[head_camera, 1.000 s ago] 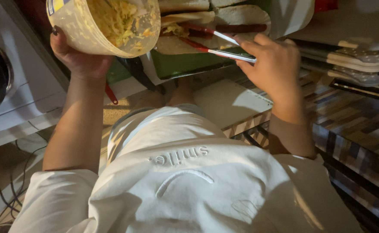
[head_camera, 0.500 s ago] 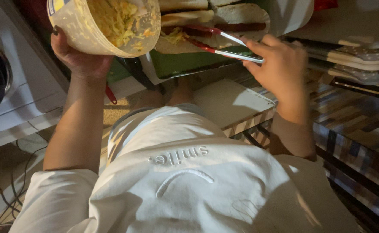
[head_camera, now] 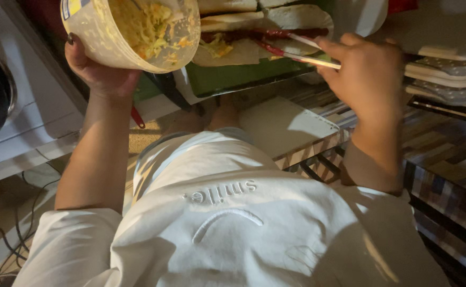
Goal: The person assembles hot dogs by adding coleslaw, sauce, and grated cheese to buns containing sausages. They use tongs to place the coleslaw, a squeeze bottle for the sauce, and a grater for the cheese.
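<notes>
My left hand (head_camera: pixel 97 72) holds up a round translucent tub (head_camera: pixel 132 32), tilted toward me, with yellow shredded filling inside. My right hand (head_camera: pixel 368 79) grips red-tipped metal tongs (head_camera: pixel 291 45) that reach left over flat tortilla wraps (head_camera: pixel 249 29). The wraps lie on a green board (head_camera: pixel 227 77) and one carries a bit of yellow filling. The tongs' tips rest on or just above the wraps; I cannot tell which.
A white appliance (head_camera: pixel 15 106) with a dark round door stands at the left. Stacked trays (head_camera: pixel 445 69) sit at the right above a striped surface (head_camera: pixel 445 159). Cables (head_camera: pixel 10 234) trail on the floor at lower left. My white shirt fills the lower middle.
My right hand has shifted slightly right and up with the tongs. The tub in my left hand stays where it was.
</notes>
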